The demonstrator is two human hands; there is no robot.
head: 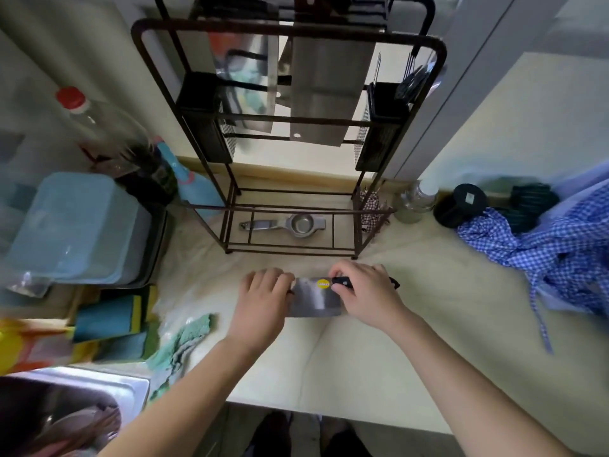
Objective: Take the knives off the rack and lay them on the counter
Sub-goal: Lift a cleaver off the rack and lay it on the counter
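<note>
Sink [99, 387]: shiny metal, down in the left corner.
Blue tub [72, 225]: sits on the left, near the sponges [112, 321].
Bottle [95, 127]: clear, with a red cap, behind the tub.
Green cloth [184, 341]: lies crumpled on the counter [379, 357], left of the arms.
Rack [290, 143]: tall, dark wire, stands at the back of the counter.
Knives on the rack [323, 94]: two big wide blades hang up high, side by side, handles up.
Squeezer [286, 224]: a metal one, flat on the bottom shelf of the rack.
Left hand [263, 298]: its fingers are curled down on the left end of the blade. I cannot tell if they pinch it or just touch it.
Cleaver [316, 298]: a wide blade with a yellow sticker, low over the counter in front of the rack, between both hands. I cannot tell if it lies all the way down.
Right hand [365, 291]: wrapped tight round the black handle of the cleaver.
Jar [415, 199]: small, glass, right of the rack.
Checked cloth [543, 258]: blue and white, piled on the far right.
</note>
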